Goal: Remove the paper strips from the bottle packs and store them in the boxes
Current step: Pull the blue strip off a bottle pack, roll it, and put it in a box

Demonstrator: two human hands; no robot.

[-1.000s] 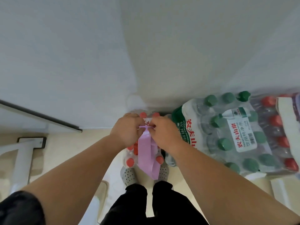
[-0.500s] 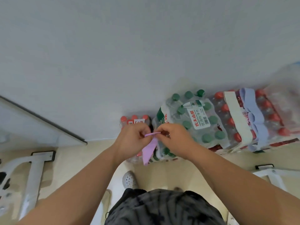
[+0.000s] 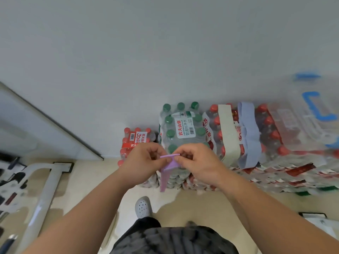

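A purple paper strip (image 3: 167, 168) hangs folded between my two hands, in front of the bottle packs. My left hand (image 3: 143, 163) pinches its upper left end and my right hand (image 3: 197, 162) pinches the upper right end. Behind them stands a green-capped bottle pack (image 3: 183, 129), with a small red-capped pack (image 3: 136, 138) to its left. To the right, a larger red-capped pack (image 3: 269, 132) carries a cream paper strip (image 3: 229, 136) and a light blue paper strip (image 3: 249, 136) wrapped over it.
A clear plastic box with blue handles (image 3: 311, 110) sits on the packs at the far right. More stacked packs (image 3: 275, 178) lie below along the white wall. A white metal frame (image 3: 42, 189) stands on the floor at left. My shoe (image 3: 143, 207) is below.
The view has pulled back and up from the small red-capped pack. My hands lifted with the purple strip, which now hangs shorter and folded between them.
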